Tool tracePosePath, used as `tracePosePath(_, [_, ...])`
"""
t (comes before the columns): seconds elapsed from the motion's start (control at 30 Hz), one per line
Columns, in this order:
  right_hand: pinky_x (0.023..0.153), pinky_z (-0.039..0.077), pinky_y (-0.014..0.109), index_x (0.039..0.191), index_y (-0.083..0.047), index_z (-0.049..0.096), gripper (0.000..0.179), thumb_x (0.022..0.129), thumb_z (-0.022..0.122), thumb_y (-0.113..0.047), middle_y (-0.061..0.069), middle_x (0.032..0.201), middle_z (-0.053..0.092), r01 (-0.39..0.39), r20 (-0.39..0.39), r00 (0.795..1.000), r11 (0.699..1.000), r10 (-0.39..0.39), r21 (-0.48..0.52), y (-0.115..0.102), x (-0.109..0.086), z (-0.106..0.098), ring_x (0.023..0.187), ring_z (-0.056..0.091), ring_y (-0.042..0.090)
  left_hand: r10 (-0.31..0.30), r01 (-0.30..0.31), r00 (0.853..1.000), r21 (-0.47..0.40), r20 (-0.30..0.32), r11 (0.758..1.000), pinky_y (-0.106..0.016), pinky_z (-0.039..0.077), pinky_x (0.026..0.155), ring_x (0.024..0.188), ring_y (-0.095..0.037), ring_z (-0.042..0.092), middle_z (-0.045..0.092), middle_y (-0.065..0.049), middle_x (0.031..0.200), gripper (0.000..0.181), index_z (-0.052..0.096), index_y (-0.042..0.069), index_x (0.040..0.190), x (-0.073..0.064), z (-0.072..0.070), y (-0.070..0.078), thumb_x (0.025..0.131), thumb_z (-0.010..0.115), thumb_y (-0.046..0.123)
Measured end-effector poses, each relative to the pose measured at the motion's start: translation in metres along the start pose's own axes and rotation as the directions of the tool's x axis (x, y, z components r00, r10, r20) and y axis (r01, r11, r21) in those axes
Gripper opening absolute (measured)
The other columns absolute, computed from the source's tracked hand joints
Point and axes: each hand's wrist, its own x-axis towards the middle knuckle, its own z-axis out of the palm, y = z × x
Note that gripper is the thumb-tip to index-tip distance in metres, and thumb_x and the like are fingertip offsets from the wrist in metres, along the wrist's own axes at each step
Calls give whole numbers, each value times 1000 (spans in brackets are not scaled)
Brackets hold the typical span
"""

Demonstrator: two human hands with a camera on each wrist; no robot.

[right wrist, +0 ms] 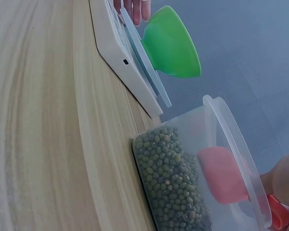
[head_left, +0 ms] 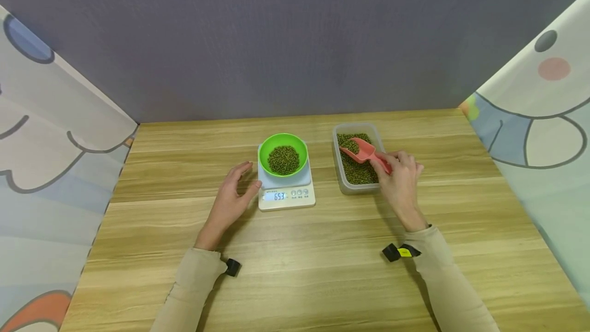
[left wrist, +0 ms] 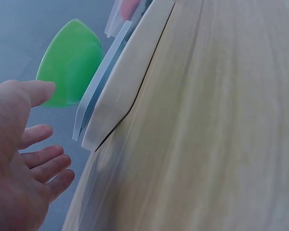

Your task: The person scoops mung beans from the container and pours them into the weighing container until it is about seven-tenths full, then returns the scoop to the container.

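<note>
Right hand [head_left: 400,181] grips pink scoop [head_left: 367,153] inside mung-bean tub [head_left: 361,188], likely containing spills. Left hand [head_left: 232,196], fingers relaxed, beside digital scale [head_left: 272,206]; green bowl [head_left: 282,140] atop, presumably for weighing.

Glossy, smooth plastic bowl [right wrist: 171,43]; smooth plastic scoop [head_left: 367,152]; translucent plastic tub [head_left: 358,188] at right; wood-grained table [head_left: 299,270]; matt, cloth-like far wall [head_left: 295,40].

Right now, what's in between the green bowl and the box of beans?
In the head view, going from the green bowl to the box, you first meet the scale's edge, then just bare wooden table.
</note>
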Motion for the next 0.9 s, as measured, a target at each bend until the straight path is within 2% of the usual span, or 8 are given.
tracePosePath(0.47, [80,24,54,104,8,76,25,85,84,-6,24,95,63,14,-14,1000,1000,-14,0,-3,2,-6,88,49,42,-4,4,1000,10,3,1000,-62,31,121,147,-42,38,39,-22,160,62,44,0,152,1,2,0,101,67,28])
tracePosePath(0.9, [78,24,52,105,7,76,27,84,85,-7,23,96,63,45,-48,998,999,-44,18,-19,6,-9,85,48,40,3,-3,1000,12,5,1000,-62,30,122,147,-42,38,40,-23,159,62,45,-1,152,1,3,0,101,67,28])
